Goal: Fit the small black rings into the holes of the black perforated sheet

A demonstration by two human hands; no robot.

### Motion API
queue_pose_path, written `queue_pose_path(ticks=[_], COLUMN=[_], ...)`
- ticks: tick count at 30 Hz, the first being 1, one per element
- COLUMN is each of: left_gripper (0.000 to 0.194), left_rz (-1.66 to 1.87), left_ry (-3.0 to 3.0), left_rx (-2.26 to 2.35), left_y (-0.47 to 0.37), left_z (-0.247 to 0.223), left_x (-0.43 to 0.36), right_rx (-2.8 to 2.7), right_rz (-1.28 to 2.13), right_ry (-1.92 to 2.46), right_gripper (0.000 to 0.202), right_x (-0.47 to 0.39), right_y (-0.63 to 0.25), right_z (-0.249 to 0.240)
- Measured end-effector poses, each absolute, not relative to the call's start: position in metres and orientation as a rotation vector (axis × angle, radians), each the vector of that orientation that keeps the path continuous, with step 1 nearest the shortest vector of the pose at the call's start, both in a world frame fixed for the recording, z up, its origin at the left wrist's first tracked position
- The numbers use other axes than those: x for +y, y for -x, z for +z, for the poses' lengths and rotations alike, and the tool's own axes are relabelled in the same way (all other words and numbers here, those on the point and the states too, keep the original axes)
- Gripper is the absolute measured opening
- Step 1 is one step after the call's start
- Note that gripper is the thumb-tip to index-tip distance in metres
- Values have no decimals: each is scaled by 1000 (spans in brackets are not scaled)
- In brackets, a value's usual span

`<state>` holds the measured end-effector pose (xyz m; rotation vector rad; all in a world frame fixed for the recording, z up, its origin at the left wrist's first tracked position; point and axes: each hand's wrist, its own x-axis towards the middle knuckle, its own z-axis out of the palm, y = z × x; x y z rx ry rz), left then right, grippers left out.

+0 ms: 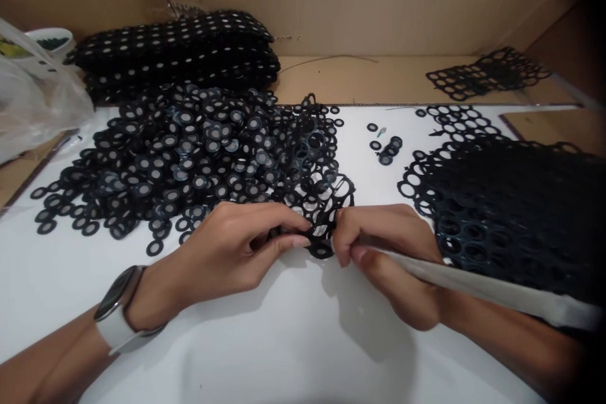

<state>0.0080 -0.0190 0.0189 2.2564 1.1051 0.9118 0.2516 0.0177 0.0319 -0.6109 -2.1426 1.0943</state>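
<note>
My left hand [237, 246], with a watch [116, 297] on its wrist, pinches the left edge of a black ring mesh piece [326, 202] near the middle of the white table. Close to its right edge, my right hand [383, 252] is closed round a long pale flat strip or tool [473, 284] that runs back over the forearm. Its tip is hidden by the fingers. A black ring [322, 250] shows between the two hands. Left of and behind them spreads a heap of black rings with pale centres [189, 158].
A dark stack of ring mesh sheets [516, 202] stands at the right. Behind the heap is a black bundle with pale dots [180, 50]. Some loose rings [391, 150] lie at centre right. A plastic bag [42, 101] and a white cup [57, 44] are at the left.
</note>
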Motion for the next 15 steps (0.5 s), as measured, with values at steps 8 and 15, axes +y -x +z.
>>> queue_pose_path(ticks=[8, 15], left_gripper=[8, 9], left_rz=[881, 864], left_ry=[-2230, -2209], left_rx=[1135, 1144], left_y=[-8, -8], left_z=[20, 21], left_x=[-20, -20], right_rx=[-2155, -2187], right_rz=[1120, 1021], right_ry=[710, 574], right_gripper=[9, 18], right_x=[15, 15], right_y=[-254, -248], right_z=[26, 27])
